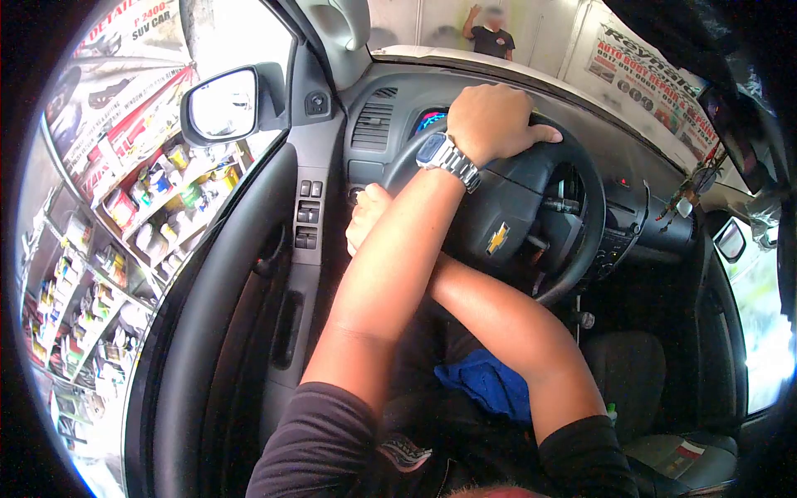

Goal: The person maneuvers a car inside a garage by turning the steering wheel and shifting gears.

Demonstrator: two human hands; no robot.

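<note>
I sit behind a black steering wheel [594, 224] with a gold emblem at its hub, and my forearms are crossed. My left hand [490, 124], with a metal-banded watch [448, 159] at its wrist, is closed over the top of the rim, its thumb pointing right. Underneath that forearm passes my right arm, bringing my right hand [367, 217] to the left side of the wheel. Its fingers are curled at the rim, partly hidden by the left forearm. A blue cloth [490, 386] lies by my lap, below the right forearm.
Window switches [309, 214] line the door on the left, near a side mirror [222, 104]. Outside stand shelves [154, 199] of cans and bottles. Past the windshield, a person [491, 37] in a dark shirt has one hand raised. A gear lever [584, 319] is right of the wheel.
</note>
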